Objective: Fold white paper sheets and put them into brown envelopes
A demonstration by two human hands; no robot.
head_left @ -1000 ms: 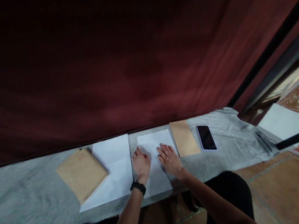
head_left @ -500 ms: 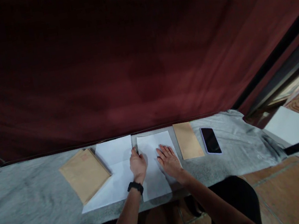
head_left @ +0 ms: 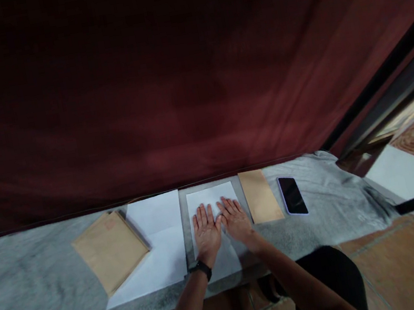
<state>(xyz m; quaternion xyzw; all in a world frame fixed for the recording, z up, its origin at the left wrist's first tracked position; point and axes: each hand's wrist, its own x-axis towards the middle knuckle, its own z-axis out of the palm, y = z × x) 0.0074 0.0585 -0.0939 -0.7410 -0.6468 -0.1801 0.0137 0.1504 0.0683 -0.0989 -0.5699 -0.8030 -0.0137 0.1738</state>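
My left hand [head_left: 207, 231] lies flat on a white sheet of paper [head_left: 210, 194], fingers spread and pointing away from me. Beside it my right hand [head_left: 236, 219] presses flat on the same sheet, and the two thumbs meet near the middle. Left of them are more white paper [head_left: 167, 247] and a pile of brown envelopes [head_left: 113, 249] resting partly on it. A single brown envelope [head_left: 261, 196] lies just right of the sheet under my hands. The part of the sheet beneath my palms is hidden.
A phone [head_left: 292, 195] with a pale purple edge lies right of the single envelope. Grey cloth [head_left: 330, 197] covers the narrow surface. Dark red fabric [head_left: 197, 98] hangs behind it, and a dark bar [head_left: 382, 81] slants at the right.
My left hand has moved right from the sheet's left edge and opened flat on it beside my right hand. The left-hand paper and envelope pile appear slightly further left.
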